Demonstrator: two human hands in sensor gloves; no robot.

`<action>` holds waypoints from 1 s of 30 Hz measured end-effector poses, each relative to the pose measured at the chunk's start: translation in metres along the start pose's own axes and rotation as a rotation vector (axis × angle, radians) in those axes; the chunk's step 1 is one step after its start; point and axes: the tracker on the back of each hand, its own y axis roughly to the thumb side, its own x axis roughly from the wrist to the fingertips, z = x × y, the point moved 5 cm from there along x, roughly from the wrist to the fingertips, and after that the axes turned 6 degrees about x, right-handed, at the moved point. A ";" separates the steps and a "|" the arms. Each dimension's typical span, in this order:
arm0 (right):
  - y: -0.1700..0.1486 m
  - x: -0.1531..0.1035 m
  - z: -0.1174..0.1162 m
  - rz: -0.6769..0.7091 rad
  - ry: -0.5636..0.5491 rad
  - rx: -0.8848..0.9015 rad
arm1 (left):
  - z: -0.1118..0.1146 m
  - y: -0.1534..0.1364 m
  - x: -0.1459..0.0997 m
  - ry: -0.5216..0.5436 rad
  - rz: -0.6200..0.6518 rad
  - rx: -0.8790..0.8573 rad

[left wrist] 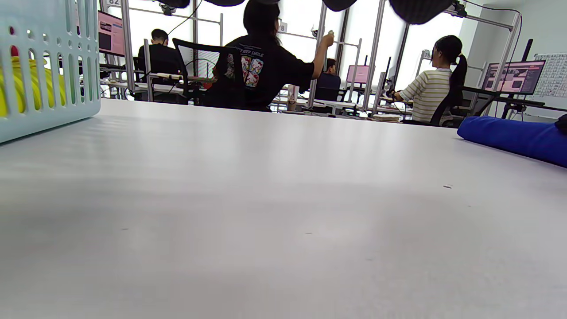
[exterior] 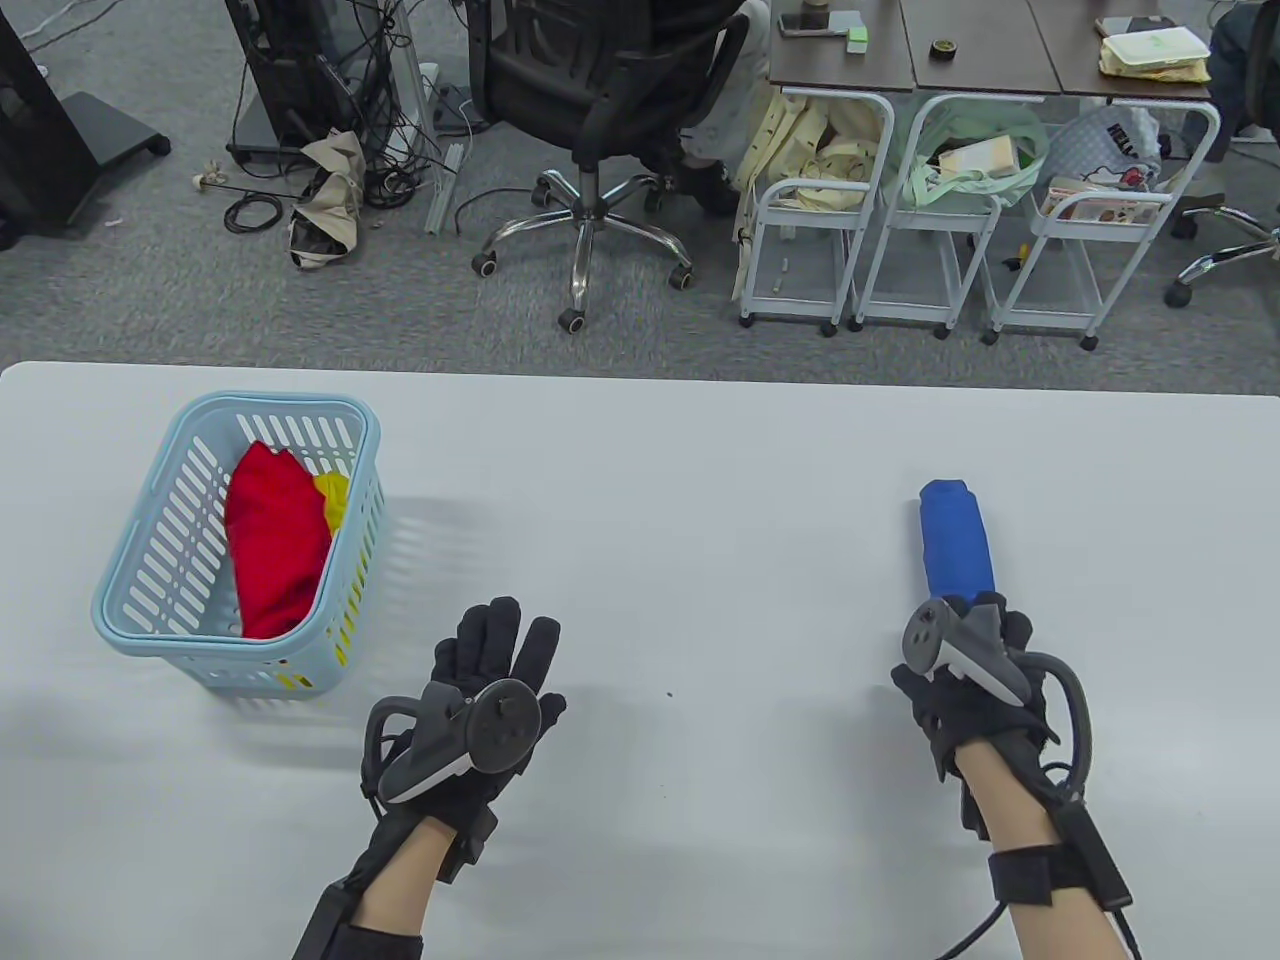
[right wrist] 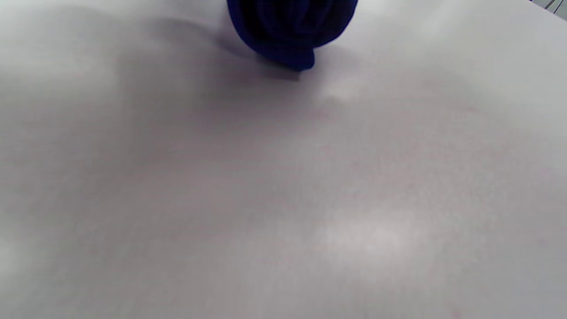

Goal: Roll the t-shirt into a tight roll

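Note:
A blue t-shirt point(exterior: 955, 545), rolled into a tight cylinder, lies on the white table point(exterior: 660, 480) at the right, its length running away from me. My right hand point(exterior: 985, 625) holds the roll's near end; the tracker covers most of the fingers. The left wrist view shows the roll point(left wrist: 509, 137) lying at the far right. In the right wrist view only its dark spiral end point(right wrist: 290, 31) shows at the top edge, with no fingers in sight. My left hand point(exterior: 505, 640) hovers flat at centre-left, fingers straight, holding nothing.
A light blue slotted basket point(exterior: 150, 590) stands at the table's left with red point(exterior: 275, 545) and yellow point(exterior: 335, 500) garments inside; its wall point(left wrist: 48, 71) fills the left wrist view's corner. Beyond the far edge are an office chair point(exterior: 590, 120) and white carts point(exterior: 960, 220).

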 end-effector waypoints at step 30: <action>0.069 -0.091 0.030 0.333 -0.219 0.217 | -0.004 0.011 -0.003 0.023 0.018 0.031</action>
